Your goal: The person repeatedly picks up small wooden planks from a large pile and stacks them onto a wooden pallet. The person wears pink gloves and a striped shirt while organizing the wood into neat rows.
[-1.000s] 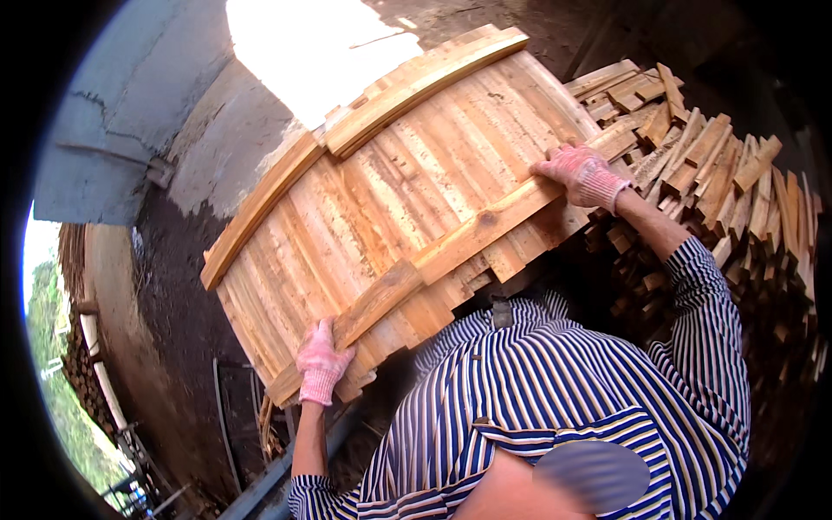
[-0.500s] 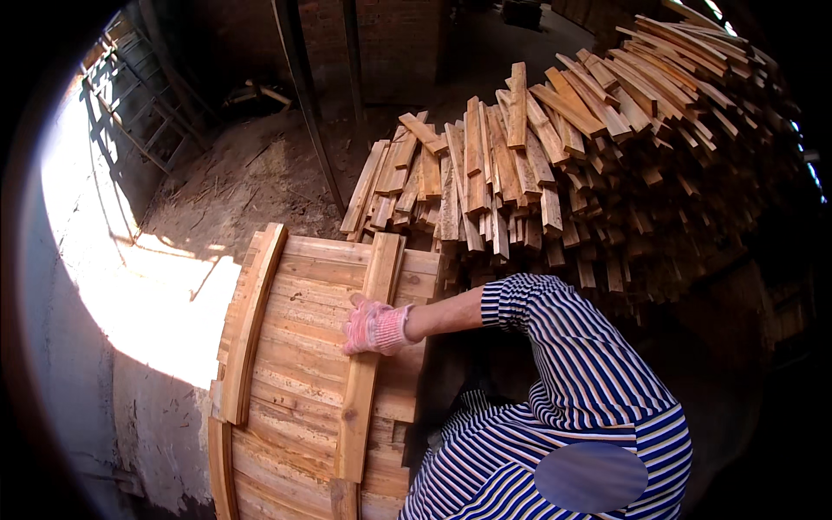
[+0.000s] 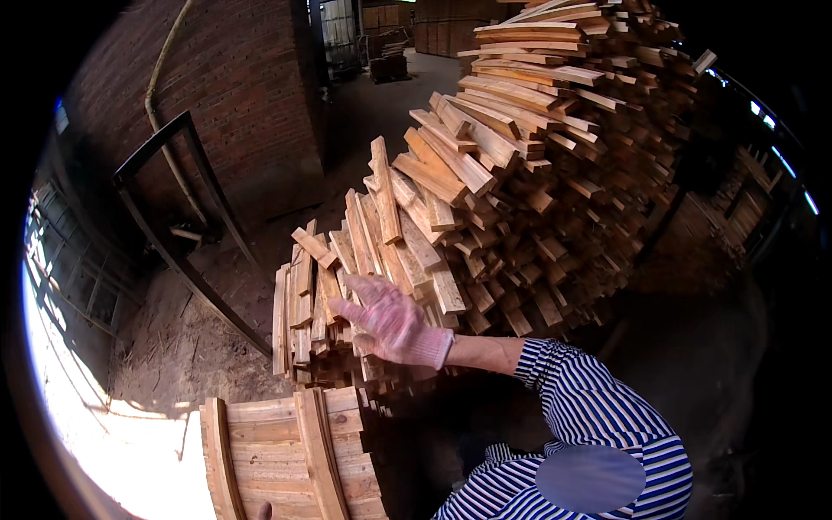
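My right hand (image 3: 394,322), in a pink and white knit glove, reaches left over the near end of a big pile of sawn wooden strips (image 3: 485,156). Its fingers are spread and no strip is between them. Whether the fingertips touch the strips below cannot be made out. Toward the lower left lies a wooden panel (image 3: 269,446) of side-by-side boards, with two battens (image 3: 318,446) laid across them. A small fingertip-like shape shows at the bottom edge over the panel, perhaps of my left hand; the rest is out of the picture.
A dark metal frame (image 3: 186,282) stands beyond the panel, left of the pile. Behind it rises a brick wall (image 3: 234,95) with a pale pipe (image 3: 152,95). Bright sunlight falls on the ground at the left. Further wood is stacked at the far right.
My right hand has left the panel's batten and moved to over the wood pile, its fingers spreading. The view has swung toward the pile, so the panel now sits lower.
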{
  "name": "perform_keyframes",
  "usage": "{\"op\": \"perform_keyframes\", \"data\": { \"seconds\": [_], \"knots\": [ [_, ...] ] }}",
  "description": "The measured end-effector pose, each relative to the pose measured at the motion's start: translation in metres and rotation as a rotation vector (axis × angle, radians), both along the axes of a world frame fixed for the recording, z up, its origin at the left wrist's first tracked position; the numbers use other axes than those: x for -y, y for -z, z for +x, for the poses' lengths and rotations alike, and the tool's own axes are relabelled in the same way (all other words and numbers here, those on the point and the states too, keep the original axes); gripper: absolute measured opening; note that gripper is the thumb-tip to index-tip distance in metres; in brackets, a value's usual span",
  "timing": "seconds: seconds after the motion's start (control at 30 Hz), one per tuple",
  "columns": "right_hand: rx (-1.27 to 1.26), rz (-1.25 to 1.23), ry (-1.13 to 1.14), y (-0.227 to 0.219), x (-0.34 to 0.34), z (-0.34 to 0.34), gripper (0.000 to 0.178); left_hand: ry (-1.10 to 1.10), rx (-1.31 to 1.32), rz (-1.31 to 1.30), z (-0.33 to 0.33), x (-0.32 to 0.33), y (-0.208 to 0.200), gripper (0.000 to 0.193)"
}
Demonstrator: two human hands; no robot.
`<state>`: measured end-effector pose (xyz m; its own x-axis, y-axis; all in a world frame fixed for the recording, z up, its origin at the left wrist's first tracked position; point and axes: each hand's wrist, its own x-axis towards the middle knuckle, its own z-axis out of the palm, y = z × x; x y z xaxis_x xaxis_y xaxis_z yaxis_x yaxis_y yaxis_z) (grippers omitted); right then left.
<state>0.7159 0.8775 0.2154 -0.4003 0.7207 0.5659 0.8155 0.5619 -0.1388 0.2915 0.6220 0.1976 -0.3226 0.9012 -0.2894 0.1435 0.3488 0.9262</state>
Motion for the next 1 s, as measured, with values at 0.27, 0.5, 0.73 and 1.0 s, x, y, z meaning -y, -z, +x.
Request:
{"op": "perform_keyframes", "data": {
  "seconds": [0.27,0.5,0.73,1.0],
  "knots": [
    [-0.348,-0.193,1.002,-0.167,-0.189,0.235,0.065,0.630,0.224,0.234,0.277,-0.344,-0.027,0.053],
    [0.139,-0.393,0.853,-0.150,-0.306,0.369,0.058,0.756,0.586,0.049,0.544,-0.547,-0.004,0.062],
    [0.063,-0.610,0.674,-0.158,-0.179,0.300,0.068,0.853,0.507,0.076,0.573,-0.544,-0.065,0.127],
    [0.449,-0.554,0.589,-0.140,-0.160,0.210,0.073,1.170,0.731,-0.167,0.568,-0.616,-0.069,0.104]
  ]
}}
